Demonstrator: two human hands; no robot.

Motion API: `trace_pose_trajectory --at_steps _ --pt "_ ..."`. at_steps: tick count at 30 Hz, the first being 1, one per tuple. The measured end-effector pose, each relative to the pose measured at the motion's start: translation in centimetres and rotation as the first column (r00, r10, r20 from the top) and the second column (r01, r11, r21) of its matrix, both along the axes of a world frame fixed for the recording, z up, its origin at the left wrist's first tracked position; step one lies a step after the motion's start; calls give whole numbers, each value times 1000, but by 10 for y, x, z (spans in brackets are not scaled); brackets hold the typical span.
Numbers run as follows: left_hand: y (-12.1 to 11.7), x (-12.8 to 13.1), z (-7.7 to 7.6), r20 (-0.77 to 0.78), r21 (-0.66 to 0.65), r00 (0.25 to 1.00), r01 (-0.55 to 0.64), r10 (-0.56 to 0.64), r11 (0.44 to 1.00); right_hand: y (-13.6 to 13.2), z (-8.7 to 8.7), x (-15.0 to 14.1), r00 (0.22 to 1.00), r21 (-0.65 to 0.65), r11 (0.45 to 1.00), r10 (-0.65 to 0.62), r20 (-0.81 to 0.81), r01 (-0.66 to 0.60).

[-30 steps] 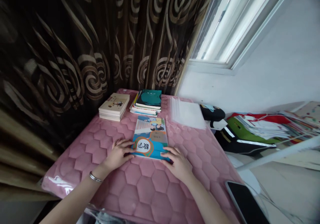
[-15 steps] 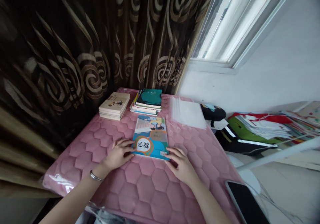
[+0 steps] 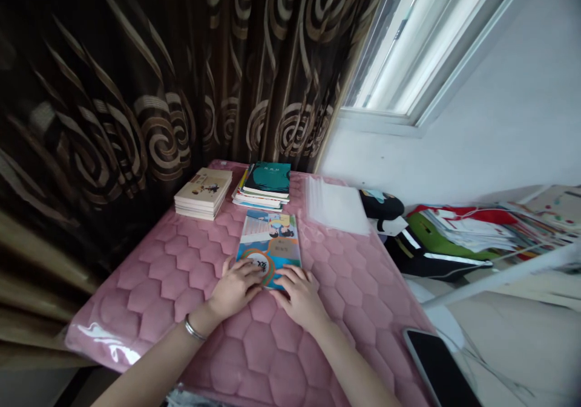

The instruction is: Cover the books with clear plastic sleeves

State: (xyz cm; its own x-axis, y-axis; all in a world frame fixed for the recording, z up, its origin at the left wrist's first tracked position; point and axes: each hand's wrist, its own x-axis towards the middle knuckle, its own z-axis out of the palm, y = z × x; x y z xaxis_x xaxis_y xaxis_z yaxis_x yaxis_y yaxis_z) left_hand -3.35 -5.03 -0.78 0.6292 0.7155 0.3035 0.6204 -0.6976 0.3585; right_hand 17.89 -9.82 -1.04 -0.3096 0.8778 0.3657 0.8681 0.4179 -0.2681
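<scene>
A colourful textbook [image 3: 285, 247] lies flat on the pink padded tabletop cover, its printed title facing away from me. My left hand [image 3: 238, 286] rests on the book's near left corner, fingers stretched over the round title label and partly hiding it. Over the near right part of the cover lies my right hand [image 3: 297, 292], its fingers spread. Both hands are open, and neither grasps the book. Around my left wrist is a silver bracelet [image 3: 194, 328].
Behind the book stand a stack of beige books [image 3: 204, 189] and a stack topped by a teal book [image 3: 270, 178]. Clear plastic sleeves [image 3: 338, 206] lie right of them. A phone [image 3: 440, 364] is at the near right edge, and a green-black bag [image 3: 436, 237] with papers sits beyond.
Both hands have moved inward from the book's side edges onto its near edge and cover, coming closer together. The view has shifted slightly.
</scene>
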Motion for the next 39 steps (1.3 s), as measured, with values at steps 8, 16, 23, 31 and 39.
trace_pose_trajectory --at_steps 8,16,23,31,39 --pt "15 -57 -6 20 33 997 -74 74 997 -12 -11 52 998 37 998 -44 -35 45" --pt "13 -65 -5 38 68 998 -61 59 996 -11 -19 64 981 75 996 53 -186 -40" --pt "1 -36 12 -111 128 991 -62 76 990 -6 -7 55 979 50 998 43 -200 -33" --pt "-8 35 20 -397 223 914 184 -83 957 66 15 39 997 -16 997 -70 -12 70" --pt "-14 40 2 -435 249 900 166 -43 954 172 21 35 949 -244 920 -274 158 307"
